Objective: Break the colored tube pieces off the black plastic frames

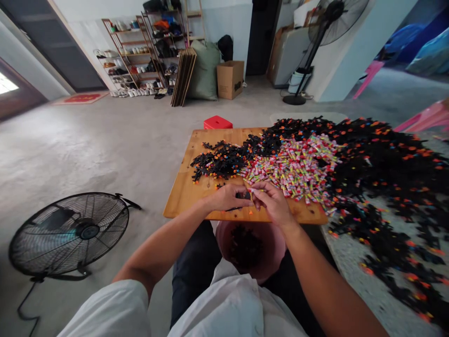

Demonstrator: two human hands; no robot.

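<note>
My left hand (229,197) is closed around a small black plastic piece (241,195) over the table's near edge. Right beside it my right hand (274,202) pinches a small tube with a red and white end (253,190), close against the black piece; the fingers partly hide both. Past my hands lies a heap of black plastic pieces with orange and blue tips (224,159) on the wooden table (184,187). A pile of small pink, white and yellow-green printed tubes (294,168) lies to its right.
A pink tub (224,238) with black pieces inside sits between my legs below the table edge. More black pieces (389,164) cover the surface at right. A floor fan (87,230) stands at left, and a red stool (218,122) behind the table.
</note>
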